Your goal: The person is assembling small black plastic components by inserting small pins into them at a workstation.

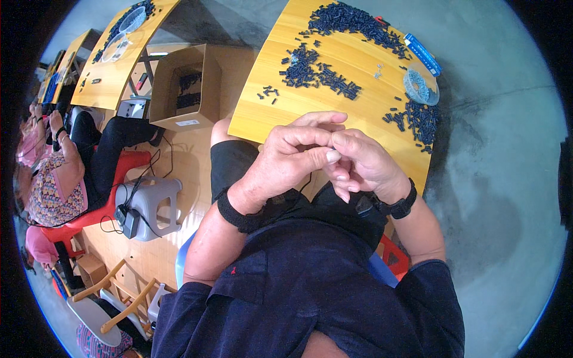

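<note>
My left hand (285,156) and my right hand (367,162) meet above my lap, just off the near edge of the yellow wooden table (250,113). Thumbs and forefingers of both are pinched together at one spot. Whatever they hold there is mostly covered by the fingertips and too small to name. Beyond my hands, small black cylindrical pieces (304,68) lie loose in a middle heap. More of these black pieces (424,122) are heaped at the right edge, beside a clear round tub (418,86) of small light-blue parts.
Another large pile of black pieces (346,22) covers the table's far side, near a blue-and-white box (422,53). Left of the table stand an open cardboard box (185,89) and a grey plastic stool (149,206) with cables. Other people (59,173) sit along tables further left.
</note>
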Demonstrator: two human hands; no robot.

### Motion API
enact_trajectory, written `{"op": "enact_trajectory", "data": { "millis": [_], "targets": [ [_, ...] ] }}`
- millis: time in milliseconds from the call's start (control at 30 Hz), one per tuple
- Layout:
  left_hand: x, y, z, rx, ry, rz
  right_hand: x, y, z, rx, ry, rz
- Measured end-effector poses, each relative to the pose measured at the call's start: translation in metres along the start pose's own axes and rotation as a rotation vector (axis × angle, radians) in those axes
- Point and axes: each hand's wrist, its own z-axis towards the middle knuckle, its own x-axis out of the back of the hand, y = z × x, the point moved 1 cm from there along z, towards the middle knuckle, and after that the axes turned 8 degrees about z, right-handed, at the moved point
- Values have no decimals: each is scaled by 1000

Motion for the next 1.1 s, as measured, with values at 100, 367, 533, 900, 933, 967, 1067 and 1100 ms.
{"op": "enact_trajectory", "data": {
  "millis": [100,367,533,900,933,967,1067,1100],
  "targets": [
    [1,2,0,52,0,16,2,4,-1,-28,36,13],
    [5,3,-1,59,-38,99,3,10,-1,-100,45,25],
    [6,2,-1,92,-81,29,0,15,-1,-92,75,62],
    [7,0,-4,223,-72,-153,-1,28,3,-83,133,147],
    [7,-1,-4,225,-70,-154,-2,29,3,-85,133,149],
    [8,-1,-3,223,-72,-116,-3,31,4,-78,162,217],
    [10,-2,-2,241,-79,-78,-10,36,7,-75,225,350],
    [11,-2,-3,260,-83,-77,-13,39,9,-80,258,415]
  ]
}}
